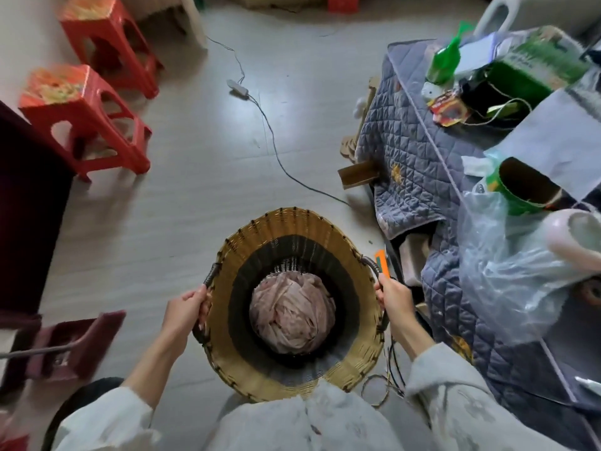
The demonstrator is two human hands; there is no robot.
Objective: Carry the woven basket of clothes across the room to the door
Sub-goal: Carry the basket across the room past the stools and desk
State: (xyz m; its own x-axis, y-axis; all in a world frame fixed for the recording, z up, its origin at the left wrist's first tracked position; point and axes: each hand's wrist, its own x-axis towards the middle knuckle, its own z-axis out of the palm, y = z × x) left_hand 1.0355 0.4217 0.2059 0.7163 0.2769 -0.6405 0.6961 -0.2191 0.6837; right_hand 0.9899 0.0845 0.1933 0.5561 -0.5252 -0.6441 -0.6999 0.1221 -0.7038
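Observation:
A round woven basket (286,229), tan at the rim and black further down, hangs in front of my body above the floor. A bundle of pale pink clothes (292,315) lies at its bottom. My left hand (187,309) is closed around the dark handle on the basket's left side. On the opposite side, my right hand (392,296) grips the other dark handle. No door is in view.
Two red plastic stools (87,105) stand at the left. A white power strip (237,87) and its cable cross the floor ahead. A table under a quilted grey cover (416,151), cluttered with bags and boxes, is close on the right. A dark red stool (70,345) is low left.

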